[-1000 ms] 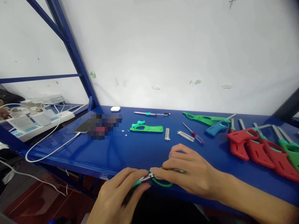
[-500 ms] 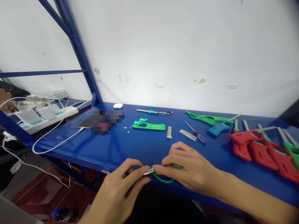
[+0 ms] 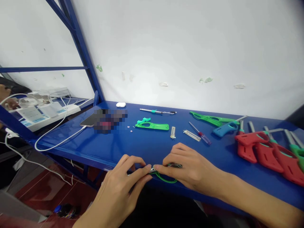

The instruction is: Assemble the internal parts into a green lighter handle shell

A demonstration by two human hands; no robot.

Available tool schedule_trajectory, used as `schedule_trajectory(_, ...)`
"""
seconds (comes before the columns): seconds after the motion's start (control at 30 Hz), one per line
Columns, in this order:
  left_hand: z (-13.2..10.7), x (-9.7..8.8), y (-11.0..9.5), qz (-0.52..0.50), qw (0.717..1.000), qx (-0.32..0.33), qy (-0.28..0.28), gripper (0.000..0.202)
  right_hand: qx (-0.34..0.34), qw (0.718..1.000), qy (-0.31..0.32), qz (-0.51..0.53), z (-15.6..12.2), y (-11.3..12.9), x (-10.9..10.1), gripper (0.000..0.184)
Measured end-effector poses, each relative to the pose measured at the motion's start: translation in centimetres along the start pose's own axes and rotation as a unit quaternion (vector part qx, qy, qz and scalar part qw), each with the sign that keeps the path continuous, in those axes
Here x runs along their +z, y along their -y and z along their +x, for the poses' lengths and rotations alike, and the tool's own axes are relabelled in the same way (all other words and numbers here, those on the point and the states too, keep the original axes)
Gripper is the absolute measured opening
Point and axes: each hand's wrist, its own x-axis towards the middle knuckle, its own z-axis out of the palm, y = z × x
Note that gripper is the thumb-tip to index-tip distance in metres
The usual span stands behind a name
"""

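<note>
At the table's front edge, my left hand (image 3: 123, 182) is closed, thumb and fingers pinching a small silvery metal lighter tube (image 3: 152, 170), mostly hidden. My right hand (image 3: 190, 164) meets it from the right, thumb pressed by the tube's end and fingers curled around a green lighter casing (image 3: 167, 181), whose looped trigger guard shows below. Some thin wire appears under the right fingers. Beyond the hands lie another green casing half (image 3: 156, 126) with a teal trigger piece, two clear fuel tanks (image 3: 173, 132) and a screwdriver (image 3: 200, 134).
Assembled red lighters (image 3: 268, 156) and a blue lighter (image 3: 224, 129) are piled at the right. Near the wall rest a metal tube with wire (image 3: 154, 111), green casing parts (image 3: 211, 119) and a white earbud case (image 3: 121, 104). A charging phone (image 3: 91, 118) and power strip (image 3: 66, 112) are left.
Both hands have closed in slightly around the metal tube, so less of it shows. The right thumb has shifted a little left. Objects on the table stay put as the view tilts slightly.
</note>
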Motion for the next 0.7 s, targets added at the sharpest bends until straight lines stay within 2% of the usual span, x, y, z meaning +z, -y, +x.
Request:
schedule_trajectory(0.27, 0.17, -0.29, -0.11, -0.017, 1.0, -0.007, 0.014, 0.024, 0.005, 1.0, 0.017, 0.017, 0.02, -0.11, 0.01, 0.034)
schedule_trajectory(0.47, 0.38, -0.41, 0.37, -0.027, 0.999, 0.001, 0.033, 0.026, 0.01, 0.999, 0.019, 0.026, -0.19, -0.21, 0.02, 0.043)
schedule_trajectory(0.7, 0.43, -0.89, 0.33, -0.034, 0.998, -0.002, 0.051, 0.039, 0.014, 0.999, 0.016, 0.029, -0.01, -0.19, -0.02, 0.041)
